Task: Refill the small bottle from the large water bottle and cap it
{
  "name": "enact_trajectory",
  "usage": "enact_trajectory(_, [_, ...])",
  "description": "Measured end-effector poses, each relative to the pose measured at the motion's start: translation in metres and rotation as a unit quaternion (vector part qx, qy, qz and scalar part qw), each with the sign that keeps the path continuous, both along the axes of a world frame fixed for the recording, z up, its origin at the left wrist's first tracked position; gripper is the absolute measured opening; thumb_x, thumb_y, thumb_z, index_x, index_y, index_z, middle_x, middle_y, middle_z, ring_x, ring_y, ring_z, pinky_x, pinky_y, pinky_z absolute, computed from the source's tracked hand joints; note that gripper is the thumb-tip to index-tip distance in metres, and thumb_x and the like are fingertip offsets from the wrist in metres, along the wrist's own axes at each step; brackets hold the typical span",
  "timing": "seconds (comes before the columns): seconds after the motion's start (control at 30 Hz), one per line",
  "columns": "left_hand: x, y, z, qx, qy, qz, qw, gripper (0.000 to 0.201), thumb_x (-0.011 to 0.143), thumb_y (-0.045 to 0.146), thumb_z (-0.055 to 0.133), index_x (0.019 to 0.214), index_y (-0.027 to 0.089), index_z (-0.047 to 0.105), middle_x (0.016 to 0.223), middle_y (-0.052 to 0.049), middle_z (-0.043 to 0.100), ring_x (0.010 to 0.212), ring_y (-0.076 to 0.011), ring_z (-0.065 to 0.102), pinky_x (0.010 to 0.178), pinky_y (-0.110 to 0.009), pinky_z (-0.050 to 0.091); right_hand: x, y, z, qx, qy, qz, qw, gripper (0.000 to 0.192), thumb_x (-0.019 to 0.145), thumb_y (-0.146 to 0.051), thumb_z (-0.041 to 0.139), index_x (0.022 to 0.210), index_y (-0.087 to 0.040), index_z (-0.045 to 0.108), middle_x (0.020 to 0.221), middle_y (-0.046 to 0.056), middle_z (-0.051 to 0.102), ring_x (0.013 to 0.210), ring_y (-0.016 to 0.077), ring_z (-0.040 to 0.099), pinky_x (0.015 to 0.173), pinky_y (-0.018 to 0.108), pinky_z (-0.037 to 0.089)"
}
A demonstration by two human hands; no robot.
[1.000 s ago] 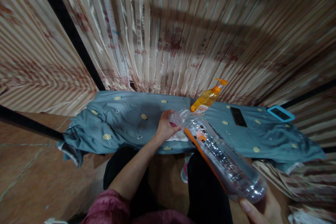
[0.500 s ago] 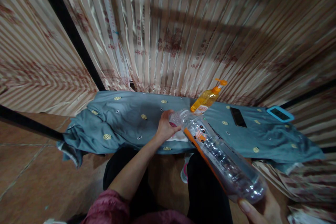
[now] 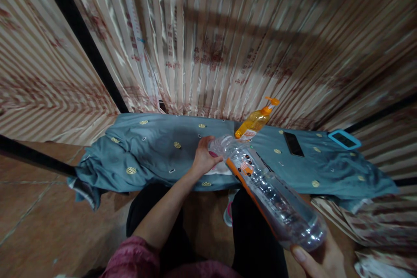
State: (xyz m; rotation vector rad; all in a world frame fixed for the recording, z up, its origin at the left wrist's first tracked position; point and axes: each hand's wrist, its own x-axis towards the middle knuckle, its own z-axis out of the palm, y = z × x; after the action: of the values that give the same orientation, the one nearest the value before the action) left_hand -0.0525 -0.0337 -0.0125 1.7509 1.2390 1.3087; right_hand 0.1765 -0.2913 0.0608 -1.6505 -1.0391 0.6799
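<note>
A large clear plastic bottle (image 3: 276, 195) with an orange label lies slanted across the view, its neck end pointing up and to the left. My right hand (image 3: 322, 256) grips its base, thumb on the near side. My left hand (image 3: 204, 156) is closed around a smaller clear container (image 3: 221, 144) with something pink on it. The large bottle's neck meets or overlaps this container; whether they touch is unclear. Under the left hand lies something white and flat (image 3: 221, 169), partly covered. Just beyond, an orange pump bottle (image 3: 256, 122) stands on the cloth.
A grey-blue patterned cloth (image 3: 163, 139) covers the narrow bench. To the right lie a dark phone-like slab (image 3: 293, 144) and a blue-framed device (image 3: 344, 139) with a dark screen. A pleated curtain (image 3: 208, 52) rises behind, with a black pole (image 3: 81, 34) at left.
The whole scene has shifted slightly to the left in view. Both hands keep their holds, and the bottle's slant is almost the same.
</note>
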Motion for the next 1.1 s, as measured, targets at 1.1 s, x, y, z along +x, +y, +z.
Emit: enact_trajectory(1.1, [0.0, 0.003, -0.004, -0.006, -0.013, 0.005, 1.0, 0.067, 0.058, 0.022, 0.096, 0.117, 0.017, 0.063, 0.116, -0.01, 0.07, 0.112, -0.0326, 0.07, 0.104, -0.05, 0.057, -0.035, 0.006, 0.017, 0.007, -0.003, -0.062, 0.998, 0.085, 0.07, -0.074, 0.081, 0.133, -0.021, 0.059, 0.118, 0.01, 0.078, 0.105, 0.0276, 0.076, 0.088, 0.028, 0.06])
